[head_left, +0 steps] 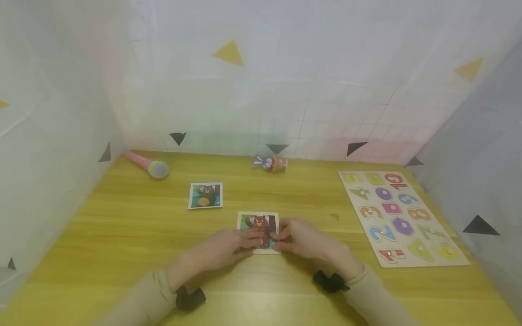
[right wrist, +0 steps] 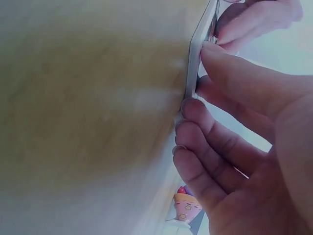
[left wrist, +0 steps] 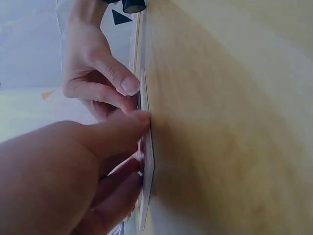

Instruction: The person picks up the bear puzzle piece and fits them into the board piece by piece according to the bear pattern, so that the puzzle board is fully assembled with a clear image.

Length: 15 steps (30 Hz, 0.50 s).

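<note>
A small square bear picture board (head_left: 258,220) with a pale border lies flat near the front middle of the table. Over its lower left part my left hand (head_left: 226,246) rests, fingers fairly straight across the picture. The left wrist view shows that hand's thumb (left wrist: 128,128) at the board's near edge. My right hand (head_left: 306,240) holds the lower right edge between thumb and index finger; its other fingers (right wrist: 193,169) curl loosely by the table. Both hands hide part of the bear. A second bear picture board (head_left: 205,196) lies farther back, to the left.
A pink toy microphone (head_left: 148,165) lies at the back left. Near the back wall is a small rabbit toy in a pink cup (head_left: 272,163). A number-and-shape peg board (head_left: 391,222) occupies the right side. Patterned cloth walls (head_left: 261,90) enclose the table's back and sides.
</note>
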### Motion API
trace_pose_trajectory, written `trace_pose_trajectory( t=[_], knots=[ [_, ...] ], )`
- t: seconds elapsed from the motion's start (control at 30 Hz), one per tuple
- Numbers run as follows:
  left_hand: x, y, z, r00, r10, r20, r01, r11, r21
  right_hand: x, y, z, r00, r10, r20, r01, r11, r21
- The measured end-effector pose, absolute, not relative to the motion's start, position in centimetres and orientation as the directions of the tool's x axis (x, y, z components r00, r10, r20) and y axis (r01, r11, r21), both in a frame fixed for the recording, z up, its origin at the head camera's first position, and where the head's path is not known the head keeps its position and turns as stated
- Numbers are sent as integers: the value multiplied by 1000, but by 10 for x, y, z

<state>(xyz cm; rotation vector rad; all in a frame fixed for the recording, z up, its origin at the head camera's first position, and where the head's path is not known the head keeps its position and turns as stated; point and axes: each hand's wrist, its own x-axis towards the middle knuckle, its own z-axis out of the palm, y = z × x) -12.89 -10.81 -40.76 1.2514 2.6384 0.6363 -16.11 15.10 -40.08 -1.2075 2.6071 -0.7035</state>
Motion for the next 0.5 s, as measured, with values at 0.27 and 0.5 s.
trace_pose_trajectory(
  t=[0.27,0.5],
  knots=[
    [-135,-118,-410,-704,709,37,676,653,341,-160,155,-403,-646,-761,68,-683,536,-496],
    [-137,-122,-412,-718,695,25,655,664,360,-158,167,-405,-669,-712,215,-717,540,-440]
  ],
)
